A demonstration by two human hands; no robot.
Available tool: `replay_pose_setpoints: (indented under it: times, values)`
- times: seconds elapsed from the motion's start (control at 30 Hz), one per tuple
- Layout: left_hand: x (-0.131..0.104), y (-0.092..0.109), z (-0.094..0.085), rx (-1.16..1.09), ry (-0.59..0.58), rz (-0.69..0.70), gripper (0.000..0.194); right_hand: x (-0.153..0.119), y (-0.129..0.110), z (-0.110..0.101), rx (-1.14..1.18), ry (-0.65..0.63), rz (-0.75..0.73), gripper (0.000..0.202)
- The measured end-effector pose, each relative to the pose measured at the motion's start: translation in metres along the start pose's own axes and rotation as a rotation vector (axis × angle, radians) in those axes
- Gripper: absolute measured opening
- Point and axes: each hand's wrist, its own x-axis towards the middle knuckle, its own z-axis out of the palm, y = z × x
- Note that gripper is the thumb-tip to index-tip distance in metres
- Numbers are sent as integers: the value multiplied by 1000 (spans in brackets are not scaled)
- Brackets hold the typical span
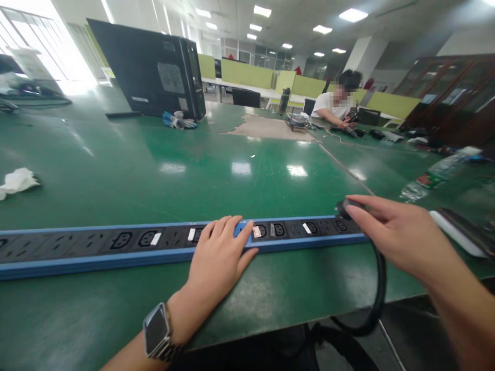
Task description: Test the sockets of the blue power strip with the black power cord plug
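Note:
A long blue power strip (96, 260) with a row of black sockets lies across the green table (127, 190). My left hand (219, 247), with a watch on the wrist, rests over the strip's middle, its fingers stretched across the blue frame. At the strip's right end my right hand (394, 226) pinches a black power plug (348, 207) between thumb and fingers, just above the last sockets. Its thick black cable (381, 288) hangs down past the table edge. Whether the plug touches the strip I cannot tell. Small white stickers mark several sockets.
A black computer case (143, 72) stands at the back left with gloves (178, 120) beside it. A plastic bottle (436, 175) lies at the right, near a dark and white object (460, 232). Crumpled tissue (19, 181) is at the left. Across the table sits another person (332, 105).

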Motion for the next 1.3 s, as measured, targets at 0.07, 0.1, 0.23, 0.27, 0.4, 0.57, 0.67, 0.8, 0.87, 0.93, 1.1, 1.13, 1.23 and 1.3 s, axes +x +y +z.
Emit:
replay_pose_setpoints:
  times: [0.07,0.1,0.23,0.27,0.4,0.57,0.67,0.8,0.87,0.93,1.1,1.13,1.23,1.3]
  values:
    - [2,-2,1,-1,-2,3,44,12,41,-5,-55,-135,-7,42]
    - [3,-4,2,0,-1,4,44,17,60,-4,-73,-189,3,43]
    - [4,-7,4,2,14,11,43,19,102,10,-131,-251,21,50]
    - [3,-6,4,2,18,11,44,16,105,12,-142,-252,12,50]
    - [1,-3,5,2,34,-6,43,3,100,14,-127,-262,15,47]
    - [1,-6,6,-15,53,14,42,2,94,15,-155,-242,52,46]
    - [0,-10,6,-32,49,25,42,-1,93,20,-103,-262,123,53]
    - [-1,-9,6,-58,18,-1,41,-3,92,29,-295,-180,117,52]
    - [0,-8,5,-70,8,-6,42,0,92,29,-391,-223,103,49]
    - [1,-7,4,-80,4,-8,42,6,94,27,-384,-291,58,47]
    - [-1,-10,4,-88,14,-6,42,16,110,24,-382,-342,-19,48]
    - [-2,-11,5,-91,14,-4,42,18,113,24,-387,-349,-31,48]
    - [-4,-5,5,-115,8,-12,49,24,101,22,-378,-342,-26,42]
    - [-1,7,4,-171,22,-33,63,25,64,21,-305,-273,7,39]
